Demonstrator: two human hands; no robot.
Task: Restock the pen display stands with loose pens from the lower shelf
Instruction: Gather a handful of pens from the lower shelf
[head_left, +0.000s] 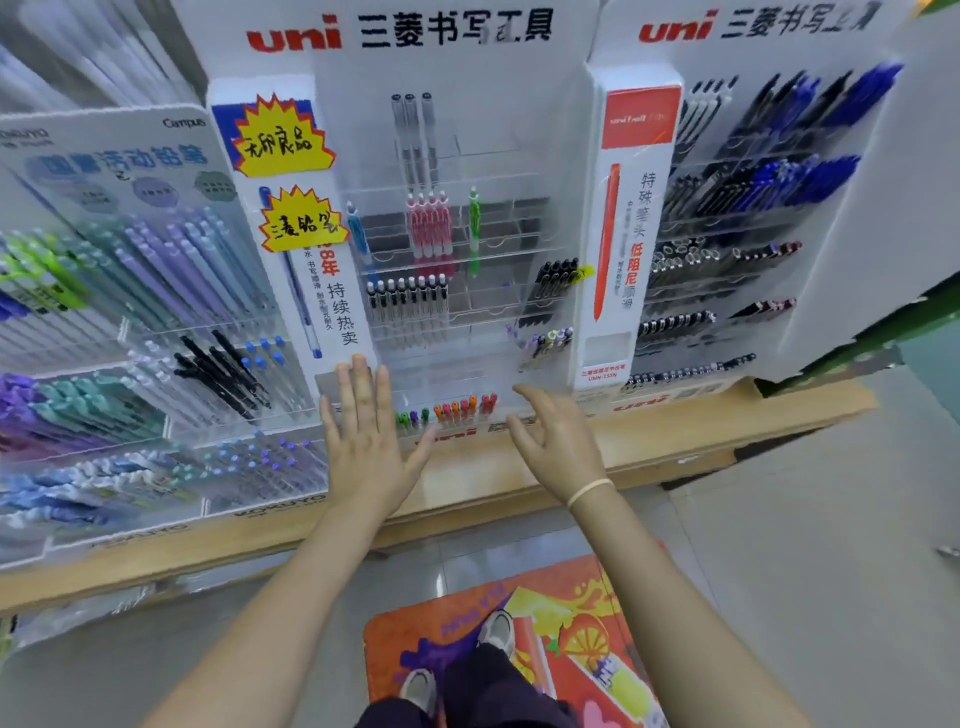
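A clear acrylic pen display stand with a "uni" header stands on a pale wooden shelf, seen from above by a person facing it. Its tiers are only partly filled: three grey pens at the top, a cluster of pink pens in the middle with one blue pen to their left and one green pen to their right, a row of clear-barrelled pens with black clips lower down, and a group of black pens to the right. Along the bottom tier sits a row of small coloured pens in green, purple, orange and red. Several compartments look bare.

The left hand is spread wide and flat, fingers straight, holding nothing; its fingertips reach the lower left corner of the stand. The right hand is loosely open with fingers curved, also holding nothing, near the lower right of the stand. A pale elastic band circles the right wrist.

To the right stands a second uni display, densely stocked with black and blue pens. To the left, a Kokuyo Campus display holds pastel purple, teal and blue pencils; it is blurred. Below, the person's shoes rest on an orange patterned floor mat on a grey floor. Loose pens on a lower shelf cannot be made out.
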